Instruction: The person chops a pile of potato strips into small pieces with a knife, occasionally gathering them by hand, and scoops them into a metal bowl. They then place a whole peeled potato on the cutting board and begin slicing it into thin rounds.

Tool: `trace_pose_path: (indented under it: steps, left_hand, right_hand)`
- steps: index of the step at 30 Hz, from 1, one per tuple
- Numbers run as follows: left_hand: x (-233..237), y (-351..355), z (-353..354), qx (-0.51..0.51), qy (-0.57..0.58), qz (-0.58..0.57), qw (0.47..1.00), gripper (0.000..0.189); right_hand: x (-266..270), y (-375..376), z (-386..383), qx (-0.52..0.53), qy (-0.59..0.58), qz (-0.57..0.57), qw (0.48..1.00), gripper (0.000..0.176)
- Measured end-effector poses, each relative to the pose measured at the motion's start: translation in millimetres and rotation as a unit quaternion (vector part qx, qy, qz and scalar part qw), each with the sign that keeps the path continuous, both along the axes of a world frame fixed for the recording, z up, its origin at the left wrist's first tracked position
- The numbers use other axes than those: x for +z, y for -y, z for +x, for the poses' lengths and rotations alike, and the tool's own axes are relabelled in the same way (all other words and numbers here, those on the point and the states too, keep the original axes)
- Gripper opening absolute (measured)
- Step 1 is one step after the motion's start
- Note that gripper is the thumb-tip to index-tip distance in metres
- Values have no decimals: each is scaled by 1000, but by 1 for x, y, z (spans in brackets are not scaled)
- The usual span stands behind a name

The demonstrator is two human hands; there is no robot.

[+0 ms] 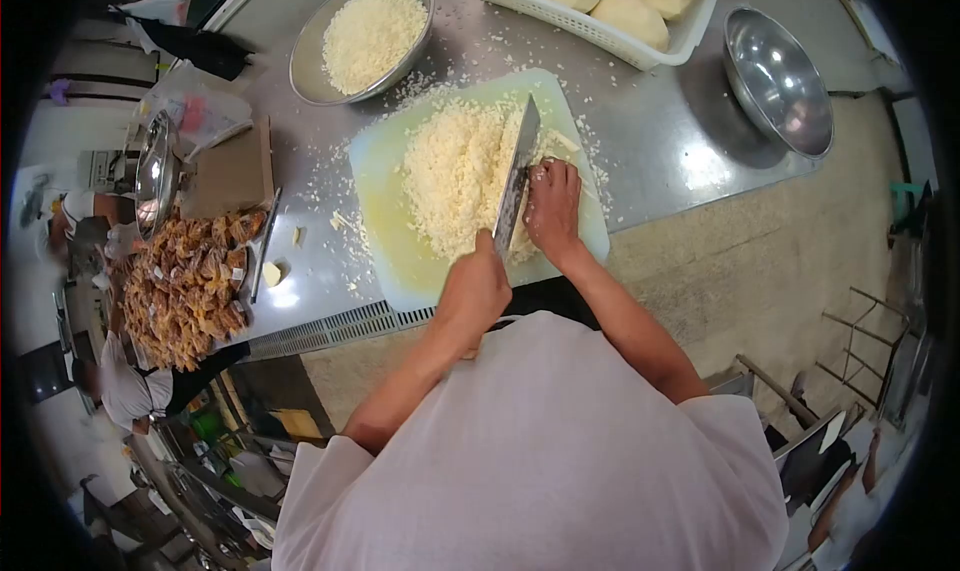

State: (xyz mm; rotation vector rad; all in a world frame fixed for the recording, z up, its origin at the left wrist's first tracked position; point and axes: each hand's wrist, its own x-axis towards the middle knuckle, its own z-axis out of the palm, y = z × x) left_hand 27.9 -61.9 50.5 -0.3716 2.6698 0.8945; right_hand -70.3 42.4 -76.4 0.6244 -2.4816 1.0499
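My left hand [474, 289] is closed around the handle of a cleaver-like kitchen knife [517, 171], whose broad blade points away from me. Under and beside the blade lies a heap of finely chopped pale vegetable [452, 176] on a light green cutting board [395, 271]. My right hand [553, 207] has its fingers curled together just right of the blade, pressing on pale vegetable strips [553, 143]. The hand partly hides them.
A metal bowl [305, 68] of chopped vegetable stands behind the board. A white basket [600, 44] holds several peeled round vegetables [630, 19]. Another metal bowl [778, 81] sits near the table's right edge. Brown wrapped pieces [185, 291] pile up at left, with people beyond.
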Motion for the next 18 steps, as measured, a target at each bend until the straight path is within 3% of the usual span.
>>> trace_pose_path:
  steps: [4, 8, 11, 13, 16, 18]
  left_hand:
    - [-60, 3, -21, -2, -98, 24, 995, 19]
    - [-13, 14, -23, -15, -66, 2, 998, 19]
    - [-30, 10, -6, 23, -32, -43, 998, 19]
    - [-54, 17, -17, 16, -33, -32, 999, 22]
    - [-32, 27, -30, -38, -87, -24, 995, 30]
    - [-7, 21, -18, -6, -74, -23, 997, 29]
  right_hand:
    - [5, -5, 1, 22, 2, -8, 1000, 25]
    - [-5, -10, -10, 35, 10, -22, 999, 30]
    - [5, -25, -22, 49, 52, -56, 996, 27]
    - [7, -29, -39, -12, -25, -51, 998, 26]
    - [-5, -36, -44, 13, 15, -17, 1000, 27]
    - [-10, -34, -42, 36, 52, 1, 998, 28]
